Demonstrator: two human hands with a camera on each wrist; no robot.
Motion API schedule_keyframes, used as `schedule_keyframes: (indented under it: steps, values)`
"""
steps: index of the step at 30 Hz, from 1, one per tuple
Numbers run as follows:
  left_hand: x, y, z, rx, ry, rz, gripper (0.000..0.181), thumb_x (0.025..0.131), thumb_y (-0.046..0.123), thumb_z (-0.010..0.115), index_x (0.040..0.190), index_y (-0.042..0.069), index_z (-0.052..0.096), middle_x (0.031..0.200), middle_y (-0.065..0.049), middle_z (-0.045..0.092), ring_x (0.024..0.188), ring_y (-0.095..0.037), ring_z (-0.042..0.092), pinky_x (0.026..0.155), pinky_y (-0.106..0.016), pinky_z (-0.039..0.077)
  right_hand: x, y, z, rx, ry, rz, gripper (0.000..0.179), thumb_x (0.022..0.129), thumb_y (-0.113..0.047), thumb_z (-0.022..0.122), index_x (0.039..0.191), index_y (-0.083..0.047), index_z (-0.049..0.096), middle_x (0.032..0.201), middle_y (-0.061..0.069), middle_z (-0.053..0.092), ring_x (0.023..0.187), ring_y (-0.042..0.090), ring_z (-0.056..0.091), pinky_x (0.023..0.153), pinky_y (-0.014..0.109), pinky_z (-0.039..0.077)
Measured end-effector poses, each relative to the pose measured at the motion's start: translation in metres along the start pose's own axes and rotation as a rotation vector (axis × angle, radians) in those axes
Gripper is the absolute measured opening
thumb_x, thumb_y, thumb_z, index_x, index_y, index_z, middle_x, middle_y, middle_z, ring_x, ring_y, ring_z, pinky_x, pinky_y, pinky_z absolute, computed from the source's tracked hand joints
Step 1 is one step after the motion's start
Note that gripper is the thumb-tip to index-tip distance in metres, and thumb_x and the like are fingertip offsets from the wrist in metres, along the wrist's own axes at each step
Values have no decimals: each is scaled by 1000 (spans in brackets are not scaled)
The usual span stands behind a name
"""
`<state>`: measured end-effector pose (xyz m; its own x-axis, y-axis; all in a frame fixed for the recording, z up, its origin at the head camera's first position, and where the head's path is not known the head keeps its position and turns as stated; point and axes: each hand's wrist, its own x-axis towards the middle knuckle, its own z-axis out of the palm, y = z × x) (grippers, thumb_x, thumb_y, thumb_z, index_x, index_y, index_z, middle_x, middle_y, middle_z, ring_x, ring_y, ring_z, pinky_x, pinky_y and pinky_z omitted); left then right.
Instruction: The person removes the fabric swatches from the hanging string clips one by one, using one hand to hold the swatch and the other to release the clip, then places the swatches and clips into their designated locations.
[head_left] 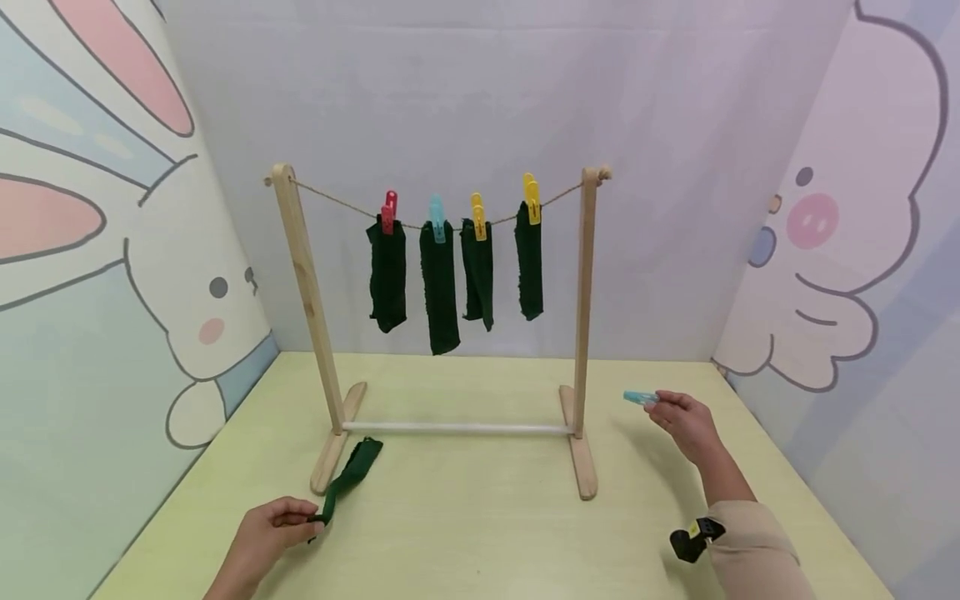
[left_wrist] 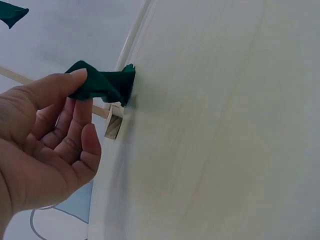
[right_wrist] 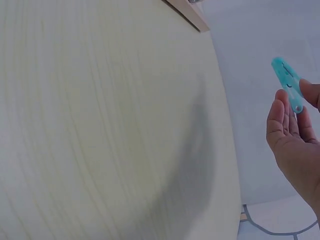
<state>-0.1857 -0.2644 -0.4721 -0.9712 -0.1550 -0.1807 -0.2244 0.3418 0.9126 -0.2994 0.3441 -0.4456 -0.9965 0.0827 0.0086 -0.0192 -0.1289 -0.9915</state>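
Note:
Between thumb and fingers my left hand [head_left: 268, 533] pinches one end of a dark green cloth strip [head_left: 352, 473], whose far end extends toward the rack's left foot. The left wrist view shows the same strip [left_wrist: 107, 85] twisted beyond the thumb. To the right of the rack, my right hand [head_left: 686, 423] holds a light blue clothespin [head_left: 640, 397] above the table. In the right wrist view that clothespin [right_wrist: 287, 85] is pinched near one end. Several dark cloth strips hang from a string [head_left: 337, 200], held by a red clothespin [head_left: 388, 213], a blue clothespin [head_left: 438, 220] and two yellow clothespins [head_left: 478, 218].
The string runs between a left wooden post [head_left: 309, 292] and a right wooden post [head_left: 585, 308]. A white rod [head_left: 457, 428] joins them low down. Wooden feet [head_left: 579, 467] stand on the pale yellow table [head_left: 465, 517]. Walls with cartoon animals enclose both sides.

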Motion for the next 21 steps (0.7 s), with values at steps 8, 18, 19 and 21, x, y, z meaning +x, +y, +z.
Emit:
schedule_keyframes:
  steps: [8, 18, 19, 21]
  values:
    - [1, -1, 1, 63, -209, 100, 32, 74, 15, 79, 96, -4, 67, 85, -7, 66, 76, -20, 59, 61, -31, 49, 11, 13, -6, -114, 37, 22, 45, 89, -4, 61, 123, 12, 35, 101, 8, 48, 84, 6, 62, 92, 33, 43]
    - [2, 1, 2, -32, -281, 140, 38, 77, 9, 75, 104, -14, 59, 87, -8, 65, 78, -20, 61, 62, -29, 50, 26, 28, -1, -163, 97, 45, 52, 88, -10, 65, 125, 11, 36, 98, 6, 51, 81, 4, 62, 93, 36, 41]
    - [2, 1, 2, -40, -281, 142, 39, 77, 9, 75, 105, -14, 58, 88, -9, 64, 78, -20, 61, 63, -29, 50, 26, 29, 0, -174, 107, 49, 53, 88, -11, 66, 126, 11, 37, 99, 6, 51, 81, 4, 62, 93, 35, 42]
    - [2, 2, 2, -52, -279, 150, 41, 77, 9, 75, 105, -14, 58, 88, -10, 64, 79, -20, 61, 65, -29, 51, 25, 30, 0, -211, 127, 56, 55, 88, -13, 66, 128, 11, 38, 100, 6, 51, 80, 2, 61, 92, 34, 43]
